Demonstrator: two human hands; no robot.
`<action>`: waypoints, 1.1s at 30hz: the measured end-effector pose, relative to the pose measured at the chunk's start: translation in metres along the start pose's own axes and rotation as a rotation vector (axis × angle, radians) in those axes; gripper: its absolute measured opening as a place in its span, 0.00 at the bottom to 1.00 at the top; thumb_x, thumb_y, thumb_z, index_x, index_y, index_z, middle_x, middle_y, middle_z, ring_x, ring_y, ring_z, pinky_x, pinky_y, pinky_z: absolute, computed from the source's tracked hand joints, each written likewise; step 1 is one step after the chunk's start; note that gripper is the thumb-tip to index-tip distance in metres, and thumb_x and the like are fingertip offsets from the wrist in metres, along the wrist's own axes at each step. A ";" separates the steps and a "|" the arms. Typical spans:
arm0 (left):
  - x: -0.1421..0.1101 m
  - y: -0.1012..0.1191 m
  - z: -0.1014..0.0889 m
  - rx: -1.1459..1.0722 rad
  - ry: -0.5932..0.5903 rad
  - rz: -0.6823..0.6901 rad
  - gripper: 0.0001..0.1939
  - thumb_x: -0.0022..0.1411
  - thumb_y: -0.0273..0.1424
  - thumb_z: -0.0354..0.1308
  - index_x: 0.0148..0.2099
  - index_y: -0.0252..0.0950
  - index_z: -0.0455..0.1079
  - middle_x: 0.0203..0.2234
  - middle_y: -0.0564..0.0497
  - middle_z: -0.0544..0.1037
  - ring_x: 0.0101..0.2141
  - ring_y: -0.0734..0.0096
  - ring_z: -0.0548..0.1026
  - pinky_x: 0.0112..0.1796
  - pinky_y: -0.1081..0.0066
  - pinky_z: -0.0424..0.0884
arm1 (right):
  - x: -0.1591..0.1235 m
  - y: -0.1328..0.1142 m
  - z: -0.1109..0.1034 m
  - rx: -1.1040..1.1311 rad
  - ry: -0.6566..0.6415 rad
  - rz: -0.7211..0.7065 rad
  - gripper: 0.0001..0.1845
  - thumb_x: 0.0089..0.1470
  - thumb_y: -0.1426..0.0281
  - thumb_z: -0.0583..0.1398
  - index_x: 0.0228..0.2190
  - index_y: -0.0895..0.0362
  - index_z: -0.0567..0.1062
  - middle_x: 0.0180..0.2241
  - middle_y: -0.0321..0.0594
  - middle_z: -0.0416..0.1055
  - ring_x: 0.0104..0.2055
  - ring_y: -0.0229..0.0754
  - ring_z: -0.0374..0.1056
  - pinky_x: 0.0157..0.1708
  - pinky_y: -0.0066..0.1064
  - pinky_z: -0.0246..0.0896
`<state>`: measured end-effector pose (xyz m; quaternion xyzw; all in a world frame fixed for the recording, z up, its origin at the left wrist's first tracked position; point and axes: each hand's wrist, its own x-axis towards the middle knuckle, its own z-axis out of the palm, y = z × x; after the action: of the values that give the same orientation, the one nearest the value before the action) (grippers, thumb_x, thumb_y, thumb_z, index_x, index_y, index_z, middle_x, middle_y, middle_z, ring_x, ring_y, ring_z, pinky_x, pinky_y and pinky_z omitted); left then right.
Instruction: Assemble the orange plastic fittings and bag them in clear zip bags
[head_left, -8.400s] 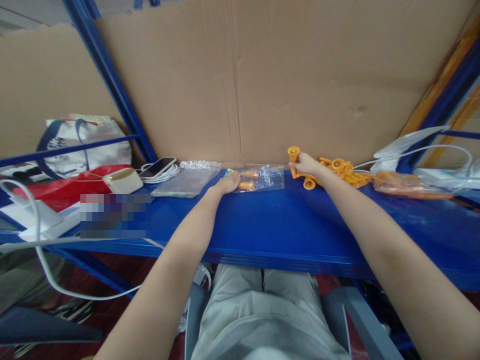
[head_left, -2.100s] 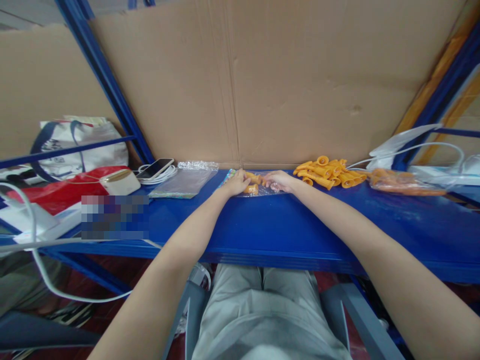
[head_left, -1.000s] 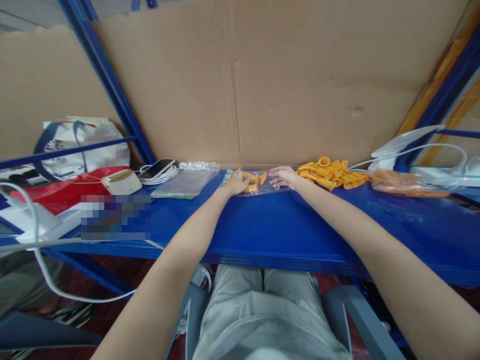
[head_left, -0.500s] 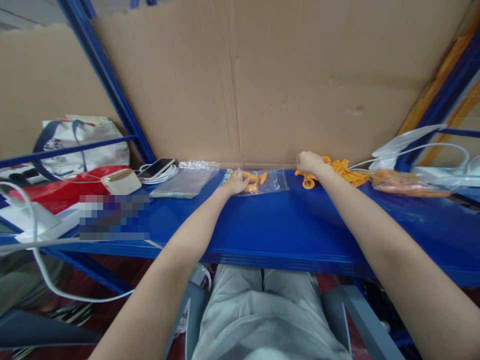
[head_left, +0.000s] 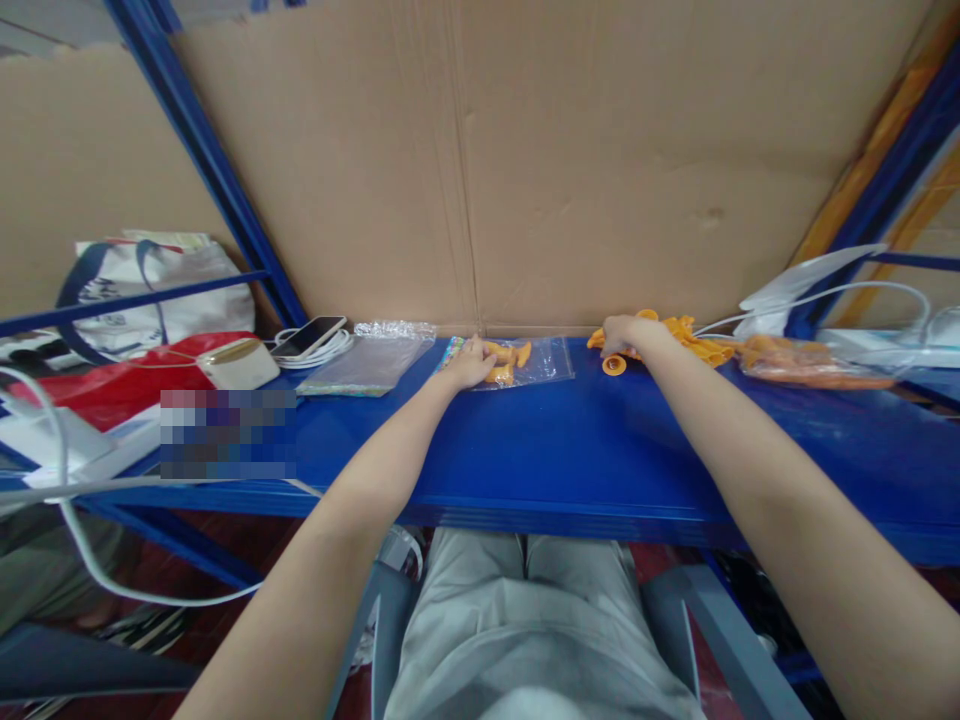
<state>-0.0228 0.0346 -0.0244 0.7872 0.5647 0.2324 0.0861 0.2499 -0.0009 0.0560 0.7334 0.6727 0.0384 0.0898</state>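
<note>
A small clear plastic bag point(head_left: 541, 359) lies on the blue shelf point(head_left: 525, 440) against the cardboard back wall, with a few orange plastic pieces point(head_left: 504, 361) inside it. My left hand point(head_left: 470, 362) rests on the bag's left end, fingers curled on its mouth. To the right lies a pile of loose orange funnel-shaped pieces point(head_left: 694, 336). My right hand point(head_left: 622, 335) is closed at the pile's left edge, fingers wrapped round an orange piece point(head_left: 613, 364) whose flared end sticks out below the hand.
A stack of empty clear bags point(head_left: 371, 358) lies left of the bag. Further left are a phone point(head_left: 309, 337) on a white cable, a white box point(head_left: 238, 362) and a red bag point(head_left: 112, 385). A filled bag of orange pieces point(head_left: 814, 362) and white cable lie at the right.
My right hand left the clear bag, went right to the loose orange pile and closed on a piece. My left hand stayed on the bag's mouth.
</note>
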 end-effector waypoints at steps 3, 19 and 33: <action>0.001 -0.001 0.001 -0.004 0.006 0.004 0.07 0.64 0.35 0.50 0.42 0.37 0.64 0.52 0.39 0.73 0.57 0.55 0.69 0.58 0.60 0.65 | 0.001 -0.004 0.000 -0.028 0.094 0.001 0.21 0.50 0.75 0.65 0.48 0.65 0.79 0.41 0.60 0.79 0.46 0.56 0.76 0.41 0.37 0.71; 0.007 -0.009 0.004 0.030 -0.006 0.029 0.10 0.66 0.36 0.48 0.45 0.37 0.65 0.61 0.39 0.68 0.65 0.56 0.61 0.63 0.59 0.59 | 0.005 -0.005 -0.020 0.422 0.699 -0.094 0.19 0.64 0.75 0.49 0.51 0.67 0.72 0.52 0.64 0.69 0.56 0.60 0.66 0.55 0.48 0.58; 0.003 -0.005 0.001 0.011 -0.013 0.016 0.12 0.65 0.36 0.50 0.48 0.37 0.65 0.59 0.40 0.69 0.62 0.56 0.65 0.61 0.61 0.61 | -0.001 -0.038 0.024 1.453 0.457 0.173 0.10 0.64 0.77 0.50 0.40 0.59 0.70 0.37 0.45 0.74 0.31 0.37 0.73 0.34 0.29 0.72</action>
<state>-0.0256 0.0389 -0.0262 0.7935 0.5592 0.2249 0.0834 0.2166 -0.0004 0.0254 0.6319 0.4709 -0.2559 -0.5598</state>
